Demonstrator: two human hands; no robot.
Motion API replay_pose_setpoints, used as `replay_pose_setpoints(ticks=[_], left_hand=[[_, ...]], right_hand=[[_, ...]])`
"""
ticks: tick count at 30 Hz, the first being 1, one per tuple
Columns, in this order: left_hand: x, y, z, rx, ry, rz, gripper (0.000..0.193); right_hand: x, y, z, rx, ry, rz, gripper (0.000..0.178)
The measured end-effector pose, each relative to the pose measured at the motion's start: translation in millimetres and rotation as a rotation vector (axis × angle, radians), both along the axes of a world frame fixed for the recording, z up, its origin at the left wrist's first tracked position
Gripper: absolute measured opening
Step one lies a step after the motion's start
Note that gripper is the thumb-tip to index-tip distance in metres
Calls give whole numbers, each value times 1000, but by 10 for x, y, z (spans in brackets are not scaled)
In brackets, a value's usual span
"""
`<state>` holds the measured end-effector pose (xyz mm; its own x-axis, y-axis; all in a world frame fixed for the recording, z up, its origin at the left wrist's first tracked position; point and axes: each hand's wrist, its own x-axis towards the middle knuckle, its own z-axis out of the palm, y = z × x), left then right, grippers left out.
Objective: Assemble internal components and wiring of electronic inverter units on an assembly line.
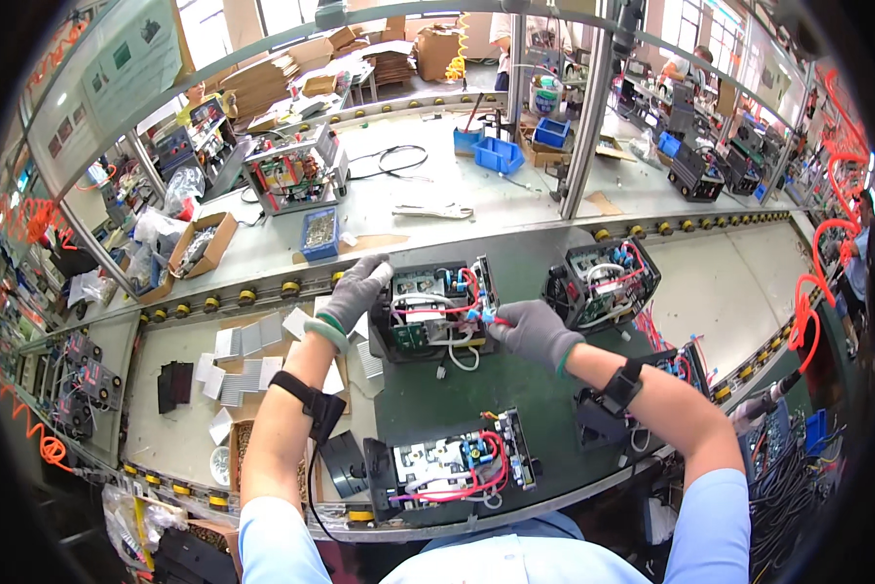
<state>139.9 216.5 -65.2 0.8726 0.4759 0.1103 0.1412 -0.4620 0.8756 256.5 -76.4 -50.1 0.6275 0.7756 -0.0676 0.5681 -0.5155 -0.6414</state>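
In front of me on the green mat stands an open electronic power unit (pixel 428 307), with a black end panel, circuit boards, and red, white and blue wiring. My left hand (pixel 361 287), in a grey glove, is closed over the top edge of its left end panel. At the right end, my gloved right hand (pixel 538 333) has its fingers drawn together beside the red wires and light-blue connectors (pixel 480 314). What those fingers pinch is hidden. A white lead with a plug (pixel 465 355) hangs from the unit's near side.
Similar open units stand at the back right (pixel 608 282), near front (pixel 457 465) and right (pixel 681 368). Silver finned heat sinks (pixel 252 339) lie to the left. Beyond the roller rail are a blue parts bin (pixel 320 234), a cardboard box (pixel 204 245) and another unit (pixel 296 170).
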Motion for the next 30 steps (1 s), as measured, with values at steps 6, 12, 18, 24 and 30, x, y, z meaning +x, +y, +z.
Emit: replay_pose_setpoints(ticks=[6,12,18,24,30], left_hand=[[-186,-382,102,217,196,50,28],[-257,-696,128,495,47,24,32],[312,-826,493,155,228,-126,45],[397,-779,251,-113,248,-196,49],[395,-818,317,-149,332,-204,58]], right_hand=[[378,-176,-148,155,-52,-28,17],[123,-52,171,294,-388,18,12],[-91,173,-27,-8,-730,53,9],[-146,183,-42,19,-710,65,10],[-146,194,-38,-2,-674,77,13]])
